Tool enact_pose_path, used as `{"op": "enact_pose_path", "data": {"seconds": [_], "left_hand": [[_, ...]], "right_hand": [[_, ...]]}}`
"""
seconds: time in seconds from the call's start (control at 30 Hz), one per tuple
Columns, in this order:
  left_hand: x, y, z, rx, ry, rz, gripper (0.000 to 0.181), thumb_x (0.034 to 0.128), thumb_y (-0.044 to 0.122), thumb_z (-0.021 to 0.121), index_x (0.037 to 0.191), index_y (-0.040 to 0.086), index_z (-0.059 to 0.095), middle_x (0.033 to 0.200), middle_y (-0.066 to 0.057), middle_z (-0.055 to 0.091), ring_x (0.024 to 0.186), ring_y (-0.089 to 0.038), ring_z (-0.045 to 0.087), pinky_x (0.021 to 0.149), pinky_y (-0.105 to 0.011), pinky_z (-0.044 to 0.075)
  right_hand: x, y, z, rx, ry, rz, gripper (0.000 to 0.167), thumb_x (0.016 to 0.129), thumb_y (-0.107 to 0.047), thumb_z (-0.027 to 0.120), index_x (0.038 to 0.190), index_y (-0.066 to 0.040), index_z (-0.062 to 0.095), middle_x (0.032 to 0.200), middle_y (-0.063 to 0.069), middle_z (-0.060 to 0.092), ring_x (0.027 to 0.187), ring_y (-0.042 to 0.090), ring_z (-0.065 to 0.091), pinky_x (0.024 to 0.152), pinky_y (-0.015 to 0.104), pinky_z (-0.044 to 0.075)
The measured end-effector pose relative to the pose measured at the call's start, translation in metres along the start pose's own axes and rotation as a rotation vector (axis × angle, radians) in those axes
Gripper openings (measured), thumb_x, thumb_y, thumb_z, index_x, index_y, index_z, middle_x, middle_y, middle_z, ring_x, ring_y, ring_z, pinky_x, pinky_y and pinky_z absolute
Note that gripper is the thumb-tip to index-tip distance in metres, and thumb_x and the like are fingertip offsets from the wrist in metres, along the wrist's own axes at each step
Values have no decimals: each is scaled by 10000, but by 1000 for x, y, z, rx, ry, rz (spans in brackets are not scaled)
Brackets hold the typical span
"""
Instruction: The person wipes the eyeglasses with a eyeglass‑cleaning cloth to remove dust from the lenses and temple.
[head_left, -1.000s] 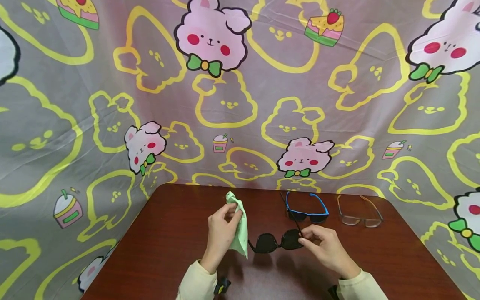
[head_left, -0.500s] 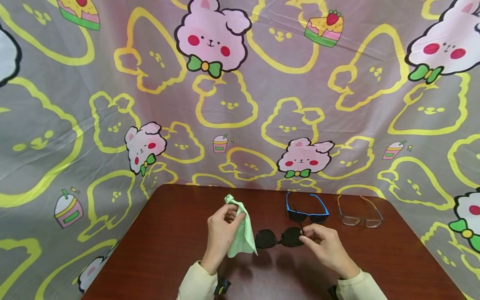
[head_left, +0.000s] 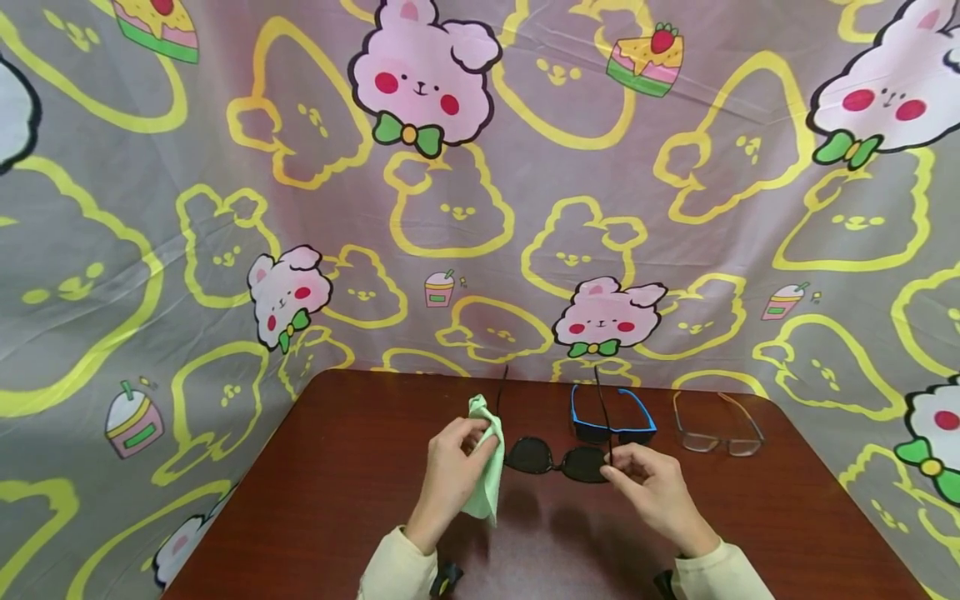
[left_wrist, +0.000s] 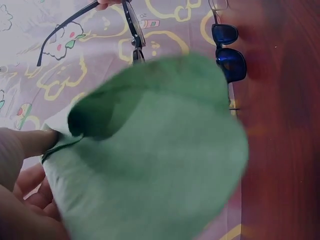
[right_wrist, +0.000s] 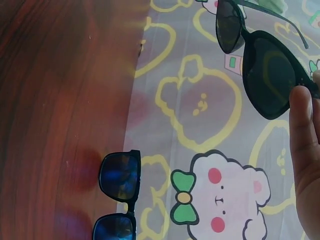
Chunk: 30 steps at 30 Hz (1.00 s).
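Observation:
My right hand [head_left: 654, 492] pinches a pair of black sunglasses [head_left: 530, 456] by the right end of the frame, near the hinge. The sunglasses hang above the table, arms unfolded and pointing away from me, dark lenses side by side. My left hand [head_left: 454, 475] grips a light green cloth [head_left: 487, 487] between thumb and fingers, and the cloth drapes down beside the left lens. In the left wrist view the cloth [left_wrist: 160, 150] fills the middle and hides part of the sunglasses. Whether cloth and lens touch, I cannot tell. The right wrist view shows the thumb [right_wrist: 301, 117] against the frame's corner.
Blue-framed sunglasses [head_left: 615, 433] lie unfolded on the brown table [head_left: 337, 492], behind the held pair. To their right lie clear-lensed glasses [head_left: 720, 443] with thin arms. A patterned curtain [head_left: 450, 208] hangs along the table's back and sides.
The black sunglasses have tilted and risen slightly, so both arms now show upright behind the lenses. My left hand has shifted a little right with the cloth, which swings and hangs narrower.

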<state>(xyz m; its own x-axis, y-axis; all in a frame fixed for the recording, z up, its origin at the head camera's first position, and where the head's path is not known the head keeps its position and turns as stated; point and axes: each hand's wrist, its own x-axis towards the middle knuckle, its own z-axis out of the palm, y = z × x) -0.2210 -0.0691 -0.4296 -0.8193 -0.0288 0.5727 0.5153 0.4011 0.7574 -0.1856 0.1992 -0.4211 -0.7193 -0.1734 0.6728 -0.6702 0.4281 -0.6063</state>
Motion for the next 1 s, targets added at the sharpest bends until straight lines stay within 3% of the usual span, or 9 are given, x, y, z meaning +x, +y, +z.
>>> {"op": "enact_pose_path", "data": {"seconds": [0.13,0.37,0.6,0.8,1.0], "left_hand": [[-1,0,0,-1,-29,19,102,796,72,737,874,130,705,754,102,541,685,-85,522,569,-219,432],[-3,1,1,-21,-69,59,89,839,42,679,875,123,670,845,75,568,742,-83,548,618,-288,499],[-5,1,2,79,-147,145,97,880,58,607,909,149,623,914,38,605,787,-69,548,668,-240,475],[-7,2,4,171,-152,269,139,869,37,615,967,133,637,942,55,615,794,-58,567,669,-235,484],[-7,0,7,259,-94,432,228,804,-19,666,1008,81,680,936,19,644,842,-97,619,694,-250,504]], "right_hand": [[1,0,1,-22,35,-6,242,688,195,708,841,19,646,715,65,630,593,82,598,510,181,476],[5,0,3,-39,79,8,231,693,191,709,830,16,645,715,57,627,601,70,596,530,166,478],[9,0,3,-34,95,1,217,693,190,710,829,31,651,719,78,634,600,77,600,533,163,476],[11,0,5,-30,113,-14,219,686,198,709,818,34,649,758,111,651,599,88,606,526,165,474],[11,-1,5,-17,108,-18,221,687,204,705,820,37,648,750,115,647,596,98,612,527,170,481]]}}
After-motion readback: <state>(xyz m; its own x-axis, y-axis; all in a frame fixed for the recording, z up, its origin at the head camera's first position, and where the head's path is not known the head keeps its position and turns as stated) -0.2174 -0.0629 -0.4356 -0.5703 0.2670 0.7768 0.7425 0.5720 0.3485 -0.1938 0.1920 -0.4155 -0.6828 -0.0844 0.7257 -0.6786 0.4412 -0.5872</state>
